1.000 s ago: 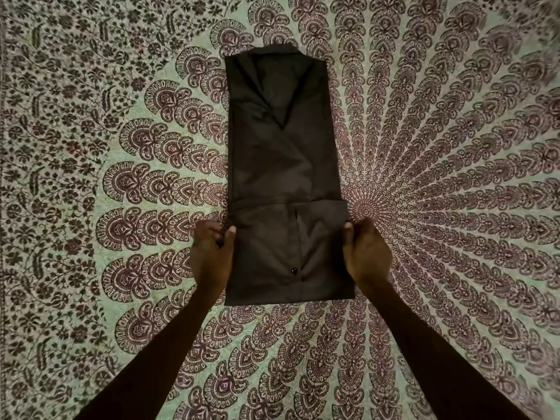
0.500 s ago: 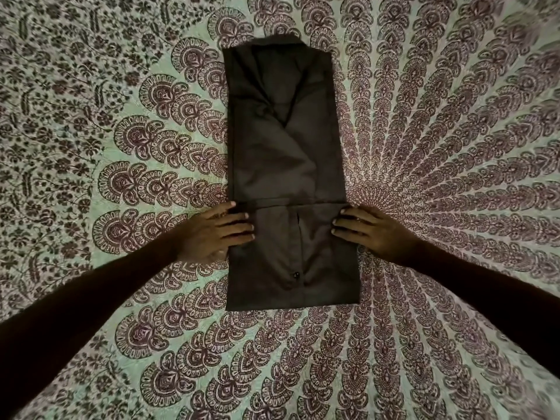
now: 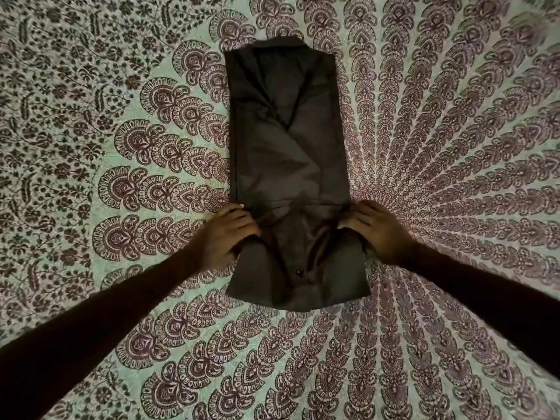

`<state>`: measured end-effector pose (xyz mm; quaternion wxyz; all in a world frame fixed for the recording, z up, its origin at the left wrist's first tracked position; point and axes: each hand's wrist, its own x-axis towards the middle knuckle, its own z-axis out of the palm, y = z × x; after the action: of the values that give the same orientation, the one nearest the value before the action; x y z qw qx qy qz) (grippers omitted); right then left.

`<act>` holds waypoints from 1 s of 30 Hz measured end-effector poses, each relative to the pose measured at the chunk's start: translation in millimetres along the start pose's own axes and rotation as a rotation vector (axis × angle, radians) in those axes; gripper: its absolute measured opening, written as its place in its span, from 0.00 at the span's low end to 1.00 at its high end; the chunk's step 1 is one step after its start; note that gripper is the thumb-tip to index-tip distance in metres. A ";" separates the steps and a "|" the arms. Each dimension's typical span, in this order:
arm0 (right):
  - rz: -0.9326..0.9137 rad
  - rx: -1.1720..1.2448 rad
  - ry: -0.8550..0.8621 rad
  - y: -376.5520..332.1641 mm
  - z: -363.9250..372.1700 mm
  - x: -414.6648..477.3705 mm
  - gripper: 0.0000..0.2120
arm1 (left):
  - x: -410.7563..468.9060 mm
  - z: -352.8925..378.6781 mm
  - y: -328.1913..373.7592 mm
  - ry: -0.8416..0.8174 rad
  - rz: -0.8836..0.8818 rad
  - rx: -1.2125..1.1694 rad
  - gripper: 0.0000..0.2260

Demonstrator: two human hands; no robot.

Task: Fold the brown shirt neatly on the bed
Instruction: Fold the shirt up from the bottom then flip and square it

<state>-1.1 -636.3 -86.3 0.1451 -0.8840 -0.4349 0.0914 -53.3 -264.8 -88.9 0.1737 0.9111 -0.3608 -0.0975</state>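
A: Covering the whole view, bed [image 3: 91, 147] under a green-and-maroon mandala bedsheet [image 3: 454, 177]. Where's the shirt?

B: Brown shirt [image 3: 288, 140] lies dead centre on the bedsheet, already narrowed to a long strip. Long axis runs straight away from the person, collar [image 3: 278, 45] at the far end, hem end folded up once toward the near end.

A: Hands?

B: Left hand [image 3: 225, 233] pinches the left edge of the folded lower flap [image 3: 300, 256], right hand [image 3: 375, 228] pinches the right edge. Both closed on cloth, level with each other just under the flap's top edge. Fabric bunches slightly between them.

A: Which is nearer?

B: Neither, symmetric. Flap is at the hands; the collar is well beyond them, along the axis.

A: Next move, your guess?

B: Likely carrying the flap forward toward the collar, both hands travelling together up the axis. One button [image 3: 300, 271] shows on the flap.
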 end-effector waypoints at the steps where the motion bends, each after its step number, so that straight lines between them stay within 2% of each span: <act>1: 0.158 0.160 0.080 -4.2 -2.8 3.8 0.15 | 5.7 -1.5 -4.7 0.099 -0.072 -0.158 0.12; 4: 0.646 0.816 0.350 -13.2 -31.6 38.8 0.12 | 31.7 -20.7 -36.1 0.341 -0.440 -0.643 0.09; 5: 0.700 0.899 0.443 -9.1 -40.2 54.3 0.11 | 45.0 -31.1 -44.0 0.420 -0.576 -0.822 0.10; 7: 0.743 0.952 0.517 7.6 -59.2 93.0 0.10 | 77.5 -62.1 -53.1 0.596 -0.813 -1.116 0.09; 9: 0.868 1.068 0.522 29.1 -72.8 131.1 0.15 | 104.9 -83.2 -64.3 0.634 -1.004 -1.308 0.09; 12: 1.107 1.175 0.378 53.8 -69.9 161.4 0.10 | 118.8 -87.0 -80.4 0.507 -1.172 -1.369 0.17; 15: 1.163 1.058 0.286 64.1 -57.3 170.0 0.13 | 122.8 -79.3 -87.3 0.478 -1.196 -1.288 0.20; 20: 1.221 0.850 0.364 61.4 -44.0 172.5 0.16 | 120.9 -77.4 -97.5 0.492 -1.190 -1.237 0.16; 22: 1.210 0.753 0.446 54.3 -37.2 170.7 0.15 | 113.3 -74.0 -93.7 0.479 -1.126 -0.988 0.18; 25: 1.180 0.613 0.560 40.4 -27.1 168.1 0.12 | 110.7 -68.0 -79.1 0.602 -1.058 -0.670 0.15; 27: 1.201 0.559 0.653 32.6 -25.6 170.6 0.11 | 116.2 -72.1 -71.3 0.717 -1.025 -0.669 0.13; 30: 1.242 0.518 0.695 25.6 -27.4 174.9 0.11 | 127.1 -80.9 -68.3 0.804 -1.005 -0.840 0.10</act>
<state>131.6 -516.9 -75.3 0.3988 -0.8822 0.2489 -0.0284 105.4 -286.4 -47.5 0.5578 0.7885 0.2549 0.0454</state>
